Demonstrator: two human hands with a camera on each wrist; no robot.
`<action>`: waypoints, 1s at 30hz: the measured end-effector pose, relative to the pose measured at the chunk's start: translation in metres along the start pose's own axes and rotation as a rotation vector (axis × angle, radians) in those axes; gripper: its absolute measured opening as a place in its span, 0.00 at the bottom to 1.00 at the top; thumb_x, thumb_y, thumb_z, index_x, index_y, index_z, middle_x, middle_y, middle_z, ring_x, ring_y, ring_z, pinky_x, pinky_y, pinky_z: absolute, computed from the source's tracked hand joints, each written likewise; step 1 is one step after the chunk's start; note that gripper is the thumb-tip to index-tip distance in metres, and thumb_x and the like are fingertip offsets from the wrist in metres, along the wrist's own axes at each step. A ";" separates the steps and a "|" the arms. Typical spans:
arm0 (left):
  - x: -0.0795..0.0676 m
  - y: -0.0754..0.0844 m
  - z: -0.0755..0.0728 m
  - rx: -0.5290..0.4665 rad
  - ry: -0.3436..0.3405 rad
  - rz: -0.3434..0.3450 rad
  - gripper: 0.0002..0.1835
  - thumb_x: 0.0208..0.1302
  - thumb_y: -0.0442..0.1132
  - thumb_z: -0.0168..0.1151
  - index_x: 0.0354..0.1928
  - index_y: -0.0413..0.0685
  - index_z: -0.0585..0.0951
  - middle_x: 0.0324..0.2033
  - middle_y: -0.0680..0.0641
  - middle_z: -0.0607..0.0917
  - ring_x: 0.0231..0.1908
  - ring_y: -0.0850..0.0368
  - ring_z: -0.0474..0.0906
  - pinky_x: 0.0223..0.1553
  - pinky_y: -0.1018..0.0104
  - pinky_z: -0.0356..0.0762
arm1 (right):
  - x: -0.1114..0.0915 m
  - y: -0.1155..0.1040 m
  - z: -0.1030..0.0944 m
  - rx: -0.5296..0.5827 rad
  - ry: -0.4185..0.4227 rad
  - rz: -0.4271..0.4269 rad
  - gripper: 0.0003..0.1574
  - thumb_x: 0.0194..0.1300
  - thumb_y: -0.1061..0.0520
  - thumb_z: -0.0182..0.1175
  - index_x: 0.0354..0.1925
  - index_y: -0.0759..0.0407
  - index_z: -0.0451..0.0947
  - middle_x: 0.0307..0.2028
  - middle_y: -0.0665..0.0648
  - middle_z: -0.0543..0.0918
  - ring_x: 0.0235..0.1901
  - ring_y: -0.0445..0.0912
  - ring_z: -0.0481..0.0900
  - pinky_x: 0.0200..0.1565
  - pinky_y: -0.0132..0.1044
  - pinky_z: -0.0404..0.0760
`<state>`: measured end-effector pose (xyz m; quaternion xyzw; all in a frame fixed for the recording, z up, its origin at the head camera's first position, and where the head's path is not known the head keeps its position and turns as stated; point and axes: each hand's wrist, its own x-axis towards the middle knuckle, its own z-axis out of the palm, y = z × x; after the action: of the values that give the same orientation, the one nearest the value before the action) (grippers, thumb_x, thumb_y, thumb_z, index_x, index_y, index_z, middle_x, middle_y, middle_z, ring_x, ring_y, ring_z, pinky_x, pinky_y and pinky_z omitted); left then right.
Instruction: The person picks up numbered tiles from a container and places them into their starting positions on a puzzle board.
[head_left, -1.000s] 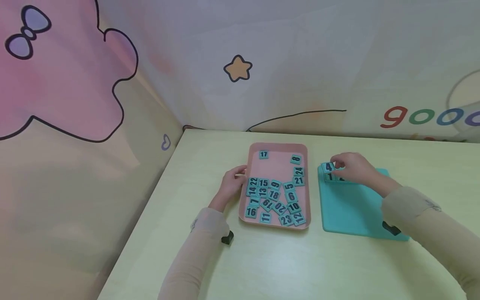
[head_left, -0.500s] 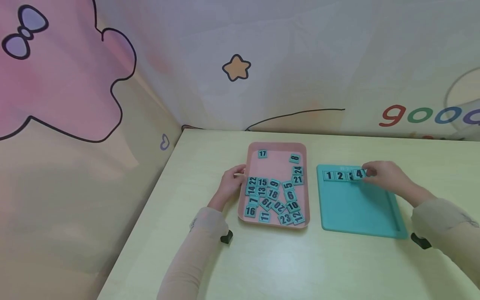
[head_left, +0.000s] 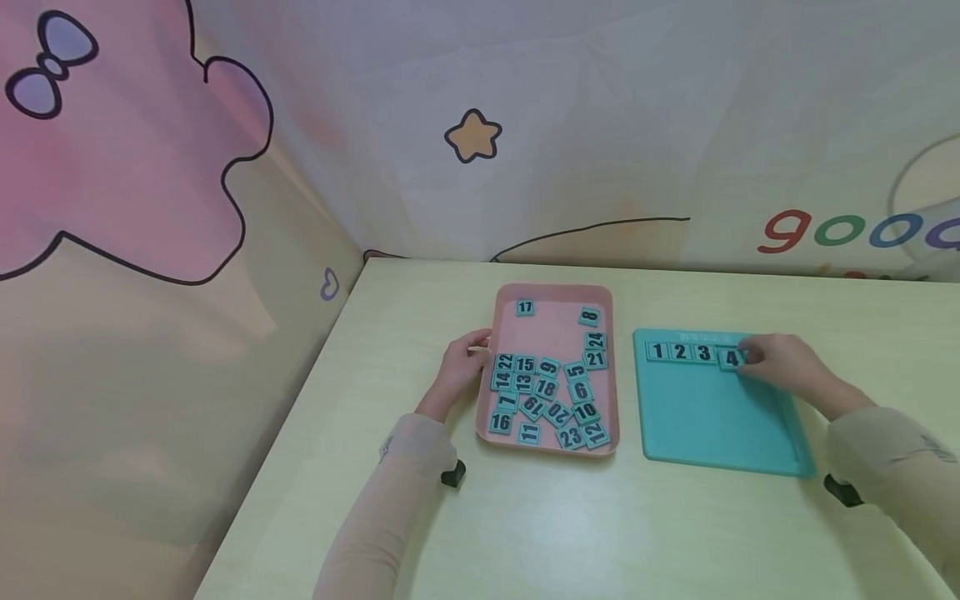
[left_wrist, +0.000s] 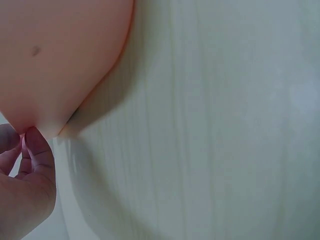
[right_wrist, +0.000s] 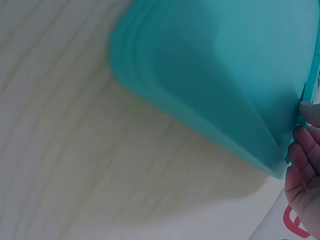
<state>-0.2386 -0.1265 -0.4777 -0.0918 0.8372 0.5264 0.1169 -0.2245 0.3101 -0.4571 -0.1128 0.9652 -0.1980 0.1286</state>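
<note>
At the left rim of the pink tray (head_left: 551, 317), my left hand (head_left: 459, 367) pinches the edge between thumb and fingers; the left wrist view shows this grip on the tray wall (left_wrist: 60, 65). Many teal number tiles lie in the tray. My right hand (head_left: 791, 367) pinches the tile marked 4 (head_left: 730, 358) over the teal board (head_left: 712, 417), just right of the 3 tile (head_left: 703, 353). That tile sits slightly lower and tilted against the row. Tiles 1 (head_left: 657, 351) and 2 (head_left: 680, 352) stand in line to the left. Fingers partly cover the 4 tile's right side.
A pale wood-grain table (head_left: 555, 525) carries the tray and the board side by side, a narrow gap between them. Behind the table rises a printed cloth wall (head_left: 600, 125), and another printed wall (head_left: 112, 375) runs along the left.
My right hand has carried the 4 tile rightward from above the 1 tile, past the 3, then slightly down and right. The left hand stays at the tray.
</note>
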 end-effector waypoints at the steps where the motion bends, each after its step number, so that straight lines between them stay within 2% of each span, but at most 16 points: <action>1: 0.000 0.000 0.000 0.000 -0.001 -0.001 0.23 0.61 0.36 0.47 0.60 0.53 0.68 0.52 0.49 0.72 0.44 0.56 0.72 0.48 0.65 0.73 | 0.001 0.000 0.001 0.003 -0.001 0.003 0.27 0.54 0.57 0.57 0.48 0.76 0.69 0.36 0.70 0.78 0.33 0.55 0.74 0.39 0.52 0.75; 8: -0.001 -0.001 0.001 -0.002 -0.003 0.004 0.23 0.61 0.36 0.47 0.60 0.54 0.68 0.52 0.49 0.72 0.44 0.56 0.72 0.48 0.65 0.73 | 0.003 0.002 0.005 0.007 0.009 0.017 0.28 0.54 0.57 0.58 0.48 0.77 0.69 0.35 0.71 0.78 0.32 0.54 0.73 0.41 0.55 0.73; 16: 0.000 -0.005 0.000 0.011 0.009 0.091 0.22 0.60 0.33 0.47 0.58 0.50 0.69 0.50 0.46 0.74 0.42 0.54 0.74 0.44 0.65 0.74 | 0.004 0.002 0.009 0.016 0.029 0.043 0.29 0.55 0.58 0.57 0.50 0.77 0.68 0.38 0.73 0.77 0.35 0.56 0.75 0.41 0.54 0.74; 24: 0.000 -0.004 0.000 0.013 0.005 0.071 0.22 0.61 0.34 0.47 0.59 0.51 0.69 0.50 0.47 0.73 0.43 0.55 0.73 0.46 0.65 0.73 | 0.006 0.004 0.013 0.016 0.047 0.053 0.30 0.56 0.58 0.57 0.52 0.76 0.66 0.37 0.71 0.77 0.33 0.54 0.73 0.41 0.53 0.74; 30: -0.001 -0.002 0.000 0.017 0.010 0.043 0.22 0.61 0.35 0.47 0.59 0.53 0.68 0.51 0.48 0.73 0.44 0.55 0.73 0.47 0.64 0.73 | 0.005 0.004 0.013 -0.005 0.064 0.025 0.30 0.56 0.58 0.56 0.54 0.74 0.65 0.36 0.70 0.77 0.33 0.53 0.73 0.40 0.53 0.74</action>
<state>-0.2370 -0.1271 -0.4796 -0.0752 0.8439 0.5214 0.1022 -0.2257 0.3074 -0.4716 -0.0944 0.9707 -0.1974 0.0998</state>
